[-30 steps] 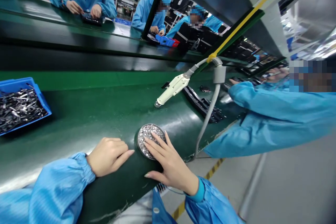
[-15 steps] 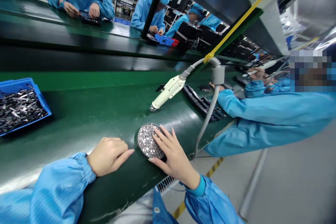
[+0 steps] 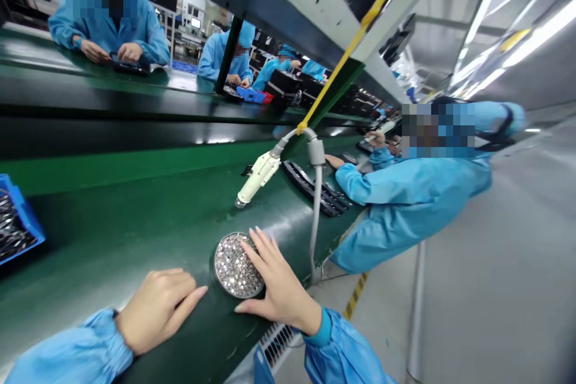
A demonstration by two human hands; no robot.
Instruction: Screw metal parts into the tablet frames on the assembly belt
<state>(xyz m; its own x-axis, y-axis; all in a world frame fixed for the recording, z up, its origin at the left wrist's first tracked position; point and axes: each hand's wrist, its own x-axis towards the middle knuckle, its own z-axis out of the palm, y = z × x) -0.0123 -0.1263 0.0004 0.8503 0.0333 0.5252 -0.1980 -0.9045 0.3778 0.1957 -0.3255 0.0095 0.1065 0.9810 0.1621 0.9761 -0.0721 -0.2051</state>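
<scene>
A round dish (image 3: 237, 266) full of small shiny metal parts, which look like screws, sits on the green bench. My right hand (image 3: 278, 284) reaches around the dish's right side, fingers spread; the fingertips lie over its upper right edge and the thumb is below it. To the left of the dish, my left hand (image 3: 159, 307) rests on the bench, its fingers curled under and the thumb stretched toward the dish. I see nothing in it, though its palm is hidden. Just beyond the dish hangs a pale electric screwdriver (image 3: 260, 179), tip pointing down left.
A blue bin (image 3: 27, 216) of dark and metallic pieces stands at the left. Long black parts (image 3: 315, 189) lie beyond the screwdriver's grey cable (image 3: 317, 204). A co-worker in blue (image 3: 405, 186) is at the right; others sit across the green bench (image 3: 126, 222).
The view has swung to the right and up, so the bench things appear farther left and lower. My right fingers have drawn back from over the metal parts toward the dish's edge.
</scene>
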